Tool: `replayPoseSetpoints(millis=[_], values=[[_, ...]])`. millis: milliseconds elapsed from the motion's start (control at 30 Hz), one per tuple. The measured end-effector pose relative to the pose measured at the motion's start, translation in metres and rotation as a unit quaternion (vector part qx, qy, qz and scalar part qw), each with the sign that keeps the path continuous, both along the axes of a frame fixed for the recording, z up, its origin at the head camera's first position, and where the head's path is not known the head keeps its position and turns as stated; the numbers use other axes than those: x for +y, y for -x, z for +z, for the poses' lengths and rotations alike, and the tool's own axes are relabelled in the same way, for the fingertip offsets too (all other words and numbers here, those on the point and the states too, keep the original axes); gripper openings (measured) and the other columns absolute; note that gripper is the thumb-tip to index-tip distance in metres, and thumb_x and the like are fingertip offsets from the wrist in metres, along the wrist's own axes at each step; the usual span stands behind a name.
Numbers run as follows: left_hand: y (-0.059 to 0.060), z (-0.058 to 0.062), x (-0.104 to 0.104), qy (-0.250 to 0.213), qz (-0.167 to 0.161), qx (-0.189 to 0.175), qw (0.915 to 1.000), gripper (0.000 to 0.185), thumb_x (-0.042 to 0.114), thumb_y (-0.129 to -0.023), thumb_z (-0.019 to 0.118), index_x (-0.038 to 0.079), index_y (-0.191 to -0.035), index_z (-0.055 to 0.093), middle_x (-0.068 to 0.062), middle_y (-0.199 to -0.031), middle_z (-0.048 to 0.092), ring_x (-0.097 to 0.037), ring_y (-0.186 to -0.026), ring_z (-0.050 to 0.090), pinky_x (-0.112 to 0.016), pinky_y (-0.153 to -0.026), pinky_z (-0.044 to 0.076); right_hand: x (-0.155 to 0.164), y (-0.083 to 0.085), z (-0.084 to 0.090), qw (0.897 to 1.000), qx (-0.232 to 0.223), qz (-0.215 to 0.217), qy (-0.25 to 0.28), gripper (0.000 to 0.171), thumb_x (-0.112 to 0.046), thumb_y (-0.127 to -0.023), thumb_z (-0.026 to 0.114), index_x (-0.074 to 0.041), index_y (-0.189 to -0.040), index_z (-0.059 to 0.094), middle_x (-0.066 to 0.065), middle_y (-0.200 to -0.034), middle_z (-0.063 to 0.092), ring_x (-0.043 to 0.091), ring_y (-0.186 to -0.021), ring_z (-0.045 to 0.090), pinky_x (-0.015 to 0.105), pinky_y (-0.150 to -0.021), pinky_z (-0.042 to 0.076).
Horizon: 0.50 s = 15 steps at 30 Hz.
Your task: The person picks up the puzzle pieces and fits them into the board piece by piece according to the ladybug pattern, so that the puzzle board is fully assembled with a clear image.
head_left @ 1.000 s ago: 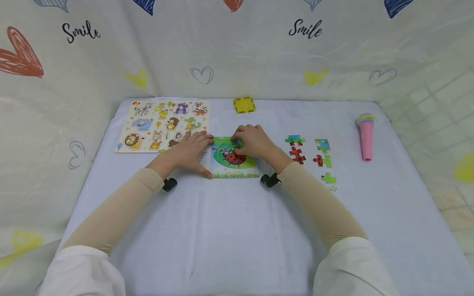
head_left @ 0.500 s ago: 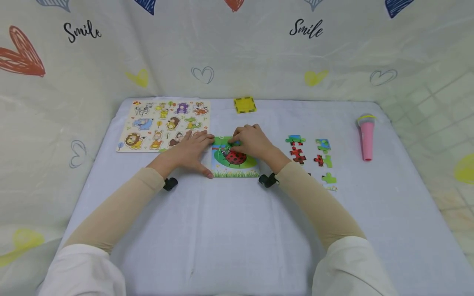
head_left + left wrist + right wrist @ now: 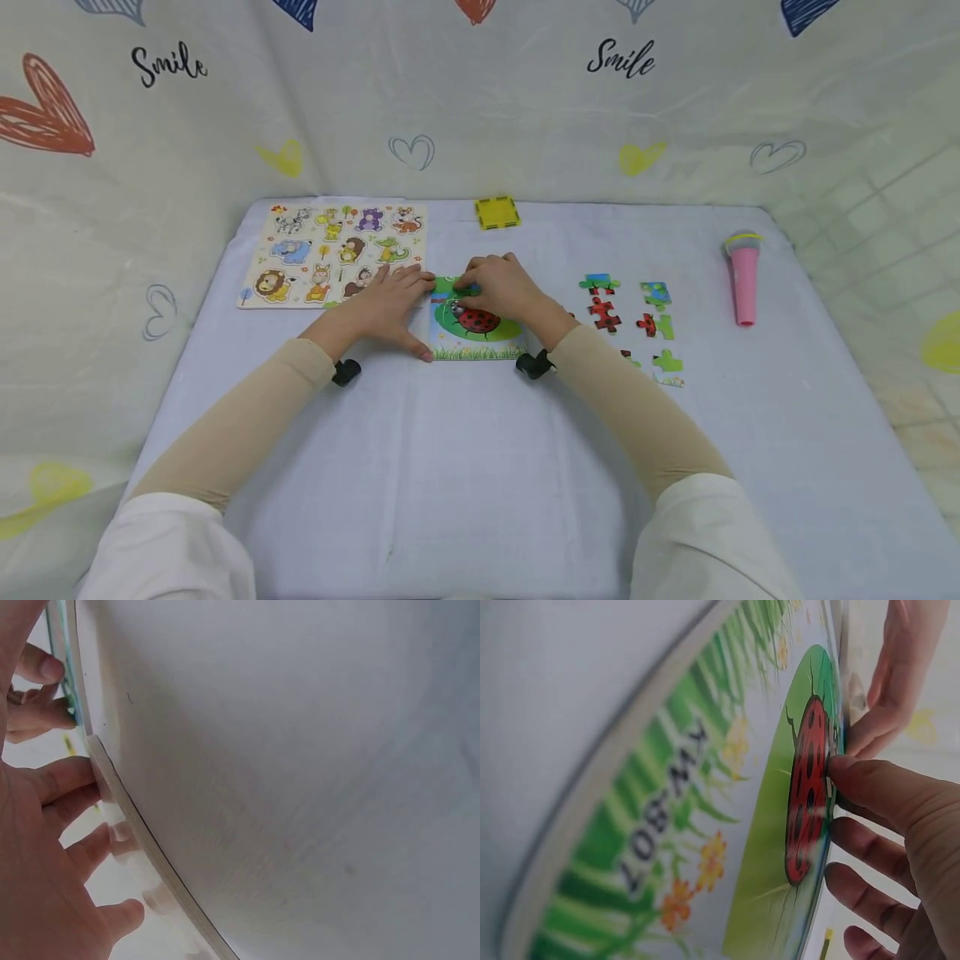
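And here we are in what looks like a small curtained play corner, whether in a home or a studio there's no telling: a pale curtain (image 3: 510, 104) closes off the back and left, sprinkled with hearts (image 3: 56, 117) and the word "Smile" (image 3: 621, 58), while a tile-like grid (image 3: 911, 196) shows faintly over on the right. Front and centre, the white-draped tabletop (image 3: 450, 467) is laid out playroom-style, with a ladybird puzzle (image 3: 480, 342), loose pieces (image 3: 603, 316), an animal board (image 3: 332, 250) and, out to the right, a pink microphone (image 3: 744, 283)!
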<state>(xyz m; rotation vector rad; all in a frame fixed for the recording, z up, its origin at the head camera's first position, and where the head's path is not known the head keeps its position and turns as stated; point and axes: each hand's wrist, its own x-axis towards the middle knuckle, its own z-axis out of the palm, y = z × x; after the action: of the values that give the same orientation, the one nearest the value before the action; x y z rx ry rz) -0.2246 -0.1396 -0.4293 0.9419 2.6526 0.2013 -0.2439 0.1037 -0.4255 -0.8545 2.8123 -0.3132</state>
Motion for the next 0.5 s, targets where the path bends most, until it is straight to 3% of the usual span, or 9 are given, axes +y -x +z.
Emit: replayPoseSetpoints(millis=[133,267,500], values=[[0.0013,-0.0013,0.0006,0.0,-0.009,0.008,0.9999,0.128,0.086,-0.065,0.075,0.012,-0.161,0.034,-0.008,-0.17,0.026,-0.034,-0.161,0.009,-0.067,-0.126,0.003,-0.0005,0.0004,-0.0004,1.0,0.006,0.0,-0.003,0.037,-0.042,-0.094,0.076,-0.025,-0.127,0.076,-0.001,-0.124,0.07,0.022,-0.115,0.064,0.052,-0.104,0.039],[0.0012,-0.0008,0.0007,-0.006,-0.02,0.01,0.9997,0.117,0.085,-0.067,0.075,0.022,-0.159,0.038,-0.008,-0.17,0.027,-0.036,-0.161,0.01,-0.067,-0.125,0.003,-0.0005,0.001,-0.0015,1.0,0.008,-0.001,-0.004,0.036,-0.042,-0.094,0.076,-0.025,-0.126,0.077,-0.002,-0.124,0.07,0.022,-0.114,0.065,0.052,-0.104,0.039],[-0.0007,0.0002,-0.0015,-0.001,-0.02,0.001,0.9998,0.115,0.083,-0.068,0.075,0.031,-0.162,0.034,-0.009,-0.17,0.025,-0.038,-0.16,0.009,-0.068,-0.125,0.001,-0.0039,0.0035,-0.0028,1.0,0.003,-0.003,-0.009,0.037,-0.043,-0.094,0.076,-0.025,-0.127,0.076,-0.003,-0.127,0.071,0.019,-0.117,0.064,0.052,-0.105,0.039]])
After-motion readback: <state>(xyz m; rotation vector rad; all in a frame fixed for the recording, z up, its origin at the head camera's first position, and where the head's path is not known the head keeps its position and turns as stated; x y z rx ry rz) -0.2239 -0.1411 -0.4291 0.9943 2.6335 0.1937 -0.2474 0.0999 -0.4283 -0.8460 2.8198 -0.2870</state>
